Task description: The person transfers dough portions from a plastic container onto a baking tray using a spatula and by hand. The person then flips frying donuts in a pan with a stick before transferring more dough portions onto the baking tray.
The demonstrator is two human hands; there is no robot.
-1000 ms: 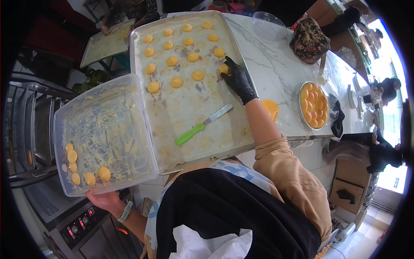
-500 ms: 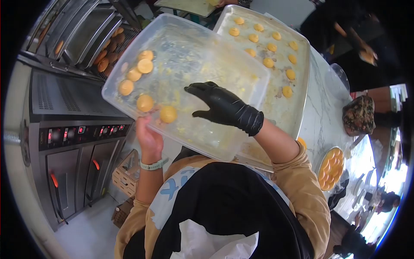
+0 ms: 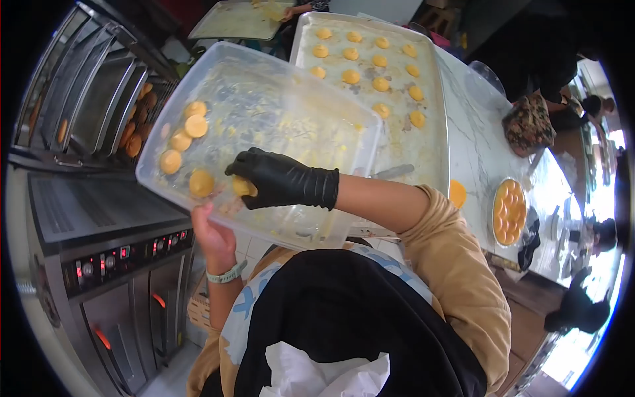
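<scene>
A translucent plastic tub [image 3: 311, 142] is tilted in front of me, its inside smeared with yellow bits. My left hand [image 3: 215, 235], bare and with a pale watch at the wrist, grips its near left edge; some fingers are hidden beneath. Inside the tub, my right hand [image 3: 274, 180], in a black glove, closes its thumb and fingers around a small round yellow cake [image 3: 243, 187]. Just left of that hand lies another round cake [image 3: 201, 183]. Several more cakes [image 3: 196, 126] line the tub's left side.
A large baking tray [image 3: 436, 132] with rows of yellow mounds [image 3: 380, 84] rests on the marble table [image 3: 473, 152]. To the right is a round tin [image 3: 509, 212] of golden domes. An oven [image 3: 106, 231] and a tray rack [image 3: 99, 86] stand left. Another person's hand [image 3: 289, 13] is at the back.
My right hand has moved left and down and closed on a cake. The tub has shifted a little left in view, still in my left hand.
</scene>
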